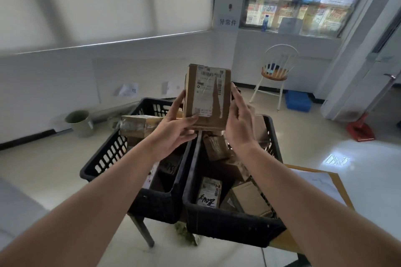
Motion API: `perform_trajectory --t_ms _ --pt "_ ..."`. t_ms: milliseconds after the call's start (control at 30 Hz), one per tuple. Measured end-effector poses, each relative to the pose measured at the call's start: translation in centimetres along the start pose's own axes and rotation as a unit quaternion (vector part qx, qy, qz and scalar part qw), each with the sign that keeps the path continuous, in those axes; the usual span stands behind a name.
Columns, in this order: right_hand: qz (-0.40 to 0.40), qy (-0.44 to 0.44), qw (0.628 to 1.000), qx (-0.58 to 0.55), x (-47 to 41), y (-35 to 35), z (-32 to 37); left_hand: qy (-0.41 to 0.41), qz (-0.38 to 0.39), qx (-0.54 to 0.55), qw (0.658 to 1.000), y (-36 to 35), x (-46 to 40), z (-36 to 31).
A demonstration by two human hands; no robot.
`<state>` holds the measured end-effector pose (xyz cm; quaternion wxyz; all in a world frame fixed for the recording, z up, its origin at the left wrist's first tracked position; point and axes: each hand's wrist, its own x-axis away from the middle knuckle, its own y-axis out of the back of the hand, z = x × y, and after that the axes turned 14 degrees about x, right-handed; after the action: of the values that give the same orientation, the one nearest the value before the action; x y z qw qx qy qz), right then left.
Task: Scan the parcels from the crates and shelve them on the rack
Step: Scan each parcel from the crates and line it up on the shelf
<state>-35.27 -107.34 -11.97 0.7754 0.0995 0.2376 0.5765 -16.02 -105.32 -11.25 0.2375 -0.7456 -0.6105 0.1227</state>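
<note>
A small brown cardboard parcel (206,97) with a white shipping label facing me is held upright above the crates. My left hand (173,123) grips its lower left edge, thumb on the front. My right hand (239,121) holds its right side, fingers along the edge. Below stand two black plastic crates side by side: the left crate (104,158) and the right crate (230,225), both holding several cardboard parcels. One parcel (208,192) in the right crate carries black handwriting. No scanner or rack is in view.
The crates rest on a low table (338,182) with papers at the right. A green bin (80,122) stands by the left wall. Farther back are a white chair (275,71), a blue crate (298,101) and a red dustpan (360,130).
</note>
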Motion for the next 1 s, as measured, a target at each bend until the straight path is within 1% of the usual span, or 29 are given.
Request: perform_trajectory --t_ms 100,167,267,367,467,567,667,867,1000 --pt "0.018 0.038 0.999 -0.019 0.1 -0.2 0.6 -0.039 -0.010 -0.024 0.999 0.1 1.2 -0.5" --pt "0.029 0.072 0.997 -0.011 0.3 -0.2 1.0 -0.070 -0.036 -0.042 0.996 -0.1 2.1 -0.7" --pt "0.062 0.113 0.990 -0.049 0.6 -0.1 1.8 -0.119 -0.084 -0.055 0.988 -0.9 3.7 -0.6" --pt "0.109 0.161 0.978 -0.072 1.2 0.3 2.7 -0.181 -0.151 -0.076 0.969 -2.1 5.7 -0.5" --pt "0.145 0.199 0.966 -0.082 2.4 0.8 3.9 -0.226 -0.199 -0.091 0.949 -3.2 8.5 -0.9" --pt "0.170 0.251 0.948 -0.094 3.9 0.2 5.2 -0.267 -0.267 -0.109 0.919 -3.6 12.2 -1.5" --pt "0.199 0.283 0.931 -0.117 6.6 -0.6 7.5 -0.301 -0.328 -0.140 0.884 -3.5 16.4 -2.2" --pt "0.255 0.330 0.893 -0.171 13.7 -2.6 12.3 -0.349 -0.424 -0.190 0.814 -3.9 26.5 -3.4" --pt "0.285 0.359 0.865 -0.205 19.8 -3.9 15.8 -0.376 -0.480 -0.200 0.767 -3.8 34.3 -3.7"
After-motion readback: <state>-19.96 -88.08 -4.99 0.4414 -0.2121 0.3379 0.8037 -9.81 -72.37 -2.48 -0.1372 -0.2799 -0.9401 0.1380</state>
